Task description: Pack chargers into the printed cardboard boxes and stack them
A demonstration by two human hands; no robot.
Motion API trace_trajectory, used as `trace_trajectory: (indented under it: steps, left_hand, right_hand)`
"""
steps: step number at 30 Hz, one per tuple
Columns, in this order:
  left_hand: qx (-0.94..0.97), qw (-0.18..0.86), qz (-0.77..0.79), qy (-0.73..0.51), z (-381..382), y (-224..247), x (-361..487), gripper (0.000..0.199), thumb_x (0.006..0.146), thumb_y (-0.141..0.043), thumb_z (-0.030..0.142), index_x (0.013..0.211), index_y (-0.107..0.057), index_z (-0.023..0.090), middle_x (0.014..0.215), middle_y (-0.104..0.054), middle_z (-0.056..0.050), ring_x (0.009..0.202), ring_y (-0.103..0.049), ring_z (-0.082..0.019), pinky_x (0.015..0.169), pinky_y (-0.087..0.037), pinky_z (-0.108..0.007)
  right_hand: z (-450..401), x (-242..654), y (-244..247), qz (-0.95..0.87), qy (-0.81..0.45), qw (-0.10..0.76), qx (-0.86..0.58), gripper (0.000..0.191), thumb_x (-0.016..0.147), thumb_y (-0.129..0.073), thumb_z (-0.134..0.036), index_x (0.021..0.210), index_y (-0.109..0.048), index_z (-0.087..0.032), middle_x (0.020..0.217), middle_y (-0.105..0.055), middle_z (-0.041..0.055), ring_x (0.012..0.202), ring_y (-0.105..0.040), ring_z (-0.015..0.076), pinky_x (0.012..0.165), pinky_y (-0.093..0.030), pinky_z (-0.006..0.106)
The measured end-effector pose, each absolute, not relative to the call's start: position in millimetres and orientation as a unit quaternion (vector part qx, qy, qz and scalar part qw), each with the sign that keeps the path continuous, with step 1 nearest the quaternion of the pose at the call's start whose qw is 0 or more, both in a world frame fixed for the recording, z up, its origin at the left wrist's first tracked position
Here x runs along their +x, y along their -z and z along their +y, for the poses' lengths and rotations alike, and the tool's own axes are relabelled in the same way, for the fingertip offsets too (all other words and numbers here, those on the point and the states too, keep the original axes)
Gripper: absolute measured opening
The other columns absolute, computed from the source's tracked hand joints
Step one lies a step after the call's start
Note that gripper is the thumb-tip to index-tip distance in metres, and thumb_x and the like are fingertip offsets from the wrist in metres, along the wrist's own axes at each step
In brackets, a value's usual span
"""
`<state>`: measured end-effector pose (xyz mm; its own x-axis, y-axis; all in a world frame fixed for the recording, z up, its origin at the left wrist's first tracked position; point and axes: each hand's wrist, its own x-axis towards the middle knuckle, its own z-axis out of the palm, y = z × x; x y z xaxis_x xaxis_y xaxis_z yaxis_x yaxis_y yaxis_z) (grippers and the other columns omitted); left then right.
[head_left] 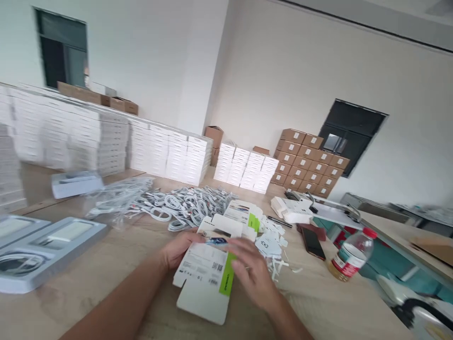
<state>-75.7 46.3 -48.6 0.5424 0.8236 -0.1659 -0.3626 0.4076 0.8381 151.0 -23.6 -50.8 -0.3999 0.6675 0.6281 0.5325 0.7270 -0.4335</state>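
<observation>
A flattened white-and-green printed carton [208, 269] lies in front of me, tilted, with its flaps unfolded. My left hand [181, 246] grips its left edge, the thumb on top and the other fingers hidden. Over its right side is my right hand [249, 267], fingers apart and slightly blurred; whether they touch the card I cannot tell. Behind it lie more flat cartons [244, 212]. Coiled white cables [191, 203] are heaped beyond, and loose paper labels and scraps [271, 241] lie to the right.
Grey trays [71, 241] with cables stand at left, near bagged cables [120, 196]. Stacked white boxes [170, 151] line the back, and brown cartons [307, 160] are piled behind. On the right are a phone [312, 242], a pen [279, 221] and a red-capped bottle [353, 255].
</observation>
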Motion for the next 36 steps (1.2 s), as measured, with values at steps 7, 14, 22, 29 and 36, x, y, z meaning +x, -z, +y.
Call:
trace_trajectory:
  steps: [7,14,22,29,36]
  left_hand:
    - [0.482,0.789,0.279,-0.260,23,46,-50,0.057,0.062,-0.077,0.012,0.118,-0.066,0.016,0.095,-0.078,-0.010,0.080,-0.074,-0.030,0.071,-0.056,-0.037]
    - [0.414,0.829,0.302,-0.225,26,50,-48,0.028,0.069,-0.075,0.031,0.089,-0.071,0.012,0.077,-0.075,-0.010,0.074,-0.071,-0.027,0.074,-0.054,-0.037]
    - [0.504,0.747,0.366,-0.232,31,58,-50,0.045,0.054,-0.084,0.022,0.097,-0.070,0.015,0.073,-0.075,-0.005,0.061,-0.066,-0.021,0.058,-0.048,-0.028]
    - [0.524,0.752,0.331,-0.224,24,52,-55,0.050,0.058,-0.083,0.024,0.105,-0.069,0.015,0.081,-0.077,-0.007,0.072,-0.070,-0.026,0.064,-0.050,-0.032]
    - [0.570,0.726,0.330,-0.199,23,50,-53,0.047,0.060,-0.083,0.027,0.104,-0.071,0.015,0.083,-0.077,-0.007,0.071,-0.069,-0.024,0.062,-0.050,-0.030]
  right_hand:
    - [10,199,60,-0.752,-0.193,0.355,-0.520,0.035,0.091,-0.050,-0.023,0.122,-0.066,-0.026,0.117,-0.067,0.0057,0.108,-0.061,0.0240,0.093,-0.049,0.039]
    - [-2,181,55,-0.752,-0.332,0.312,-0.475,0.018,0.078,-0.061,-0.017,0.092,-0.070,-0.022,0.075,-0.063,-0.0033,0.066,-0.054,0.0114,0.057,-0.040,0.021]
    - [-1,184,60,-0.711,-0.424,0.306,-0.470,0.019,0.065,-0.075,-0.020,0.082,-0.066,-0.020,0.069,-0.058,-0.0056,0.060,-0.049,0.0087,0.050,-0.035,0.019]
    - [5,195,71,-0.529,-0.662,0.277,-0.453,0.039,0.063,-0.081,-0.050,0.082,-0.070,-0.018,0.052,-0.058,-0.0059,0.039,-0.048,0.0077,0.037,-0.033,0.019]
    - [2,191,70,-0.564,-0.675,0.220,-0.421,0.035,0.061,-0.082,-0.040,0.085,-0.075,-0.015,0.059,-0.064,-0.0053,0.043,-0.047,0.0042,0.041,-0.032,0.016]
